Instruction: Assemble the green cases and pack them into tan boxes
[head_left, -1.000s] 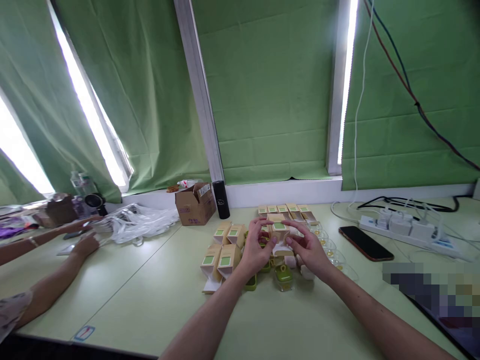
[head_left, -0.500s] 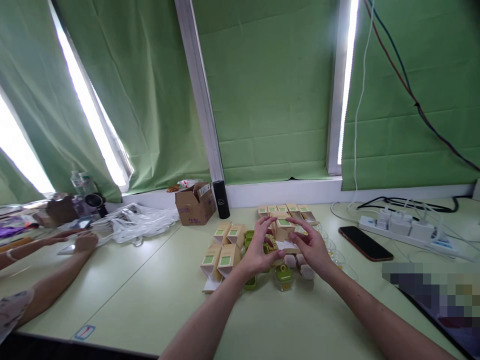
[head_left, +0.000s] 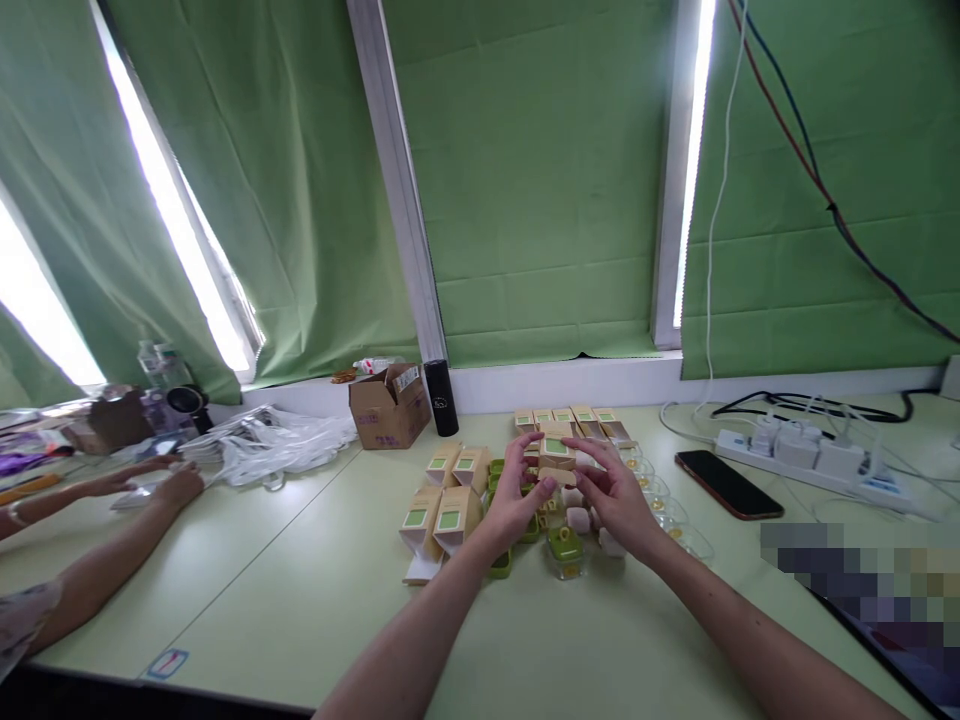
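A carton (head_left: 558,449) is pinched between left hand (head_left: 517,508) and right hand (head_left: 619,502), apparently for steadiness. Left of the carton, boxes (head_left: 454,507) are grouped, seemingly for reach.

The held carton (head_left: 557,462) is tan with a pale-edged green panel (head_left: 555,446) — the jar lid (head_left: 565,544) is olive green. The desk (head_left: 300,620) is pale yellowish green — the curtains (head_left: 540,200) a deeper, plain green.

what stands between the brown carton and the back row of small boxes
In the head view, a black cylinder, nearer the brown carton than the small boxes.
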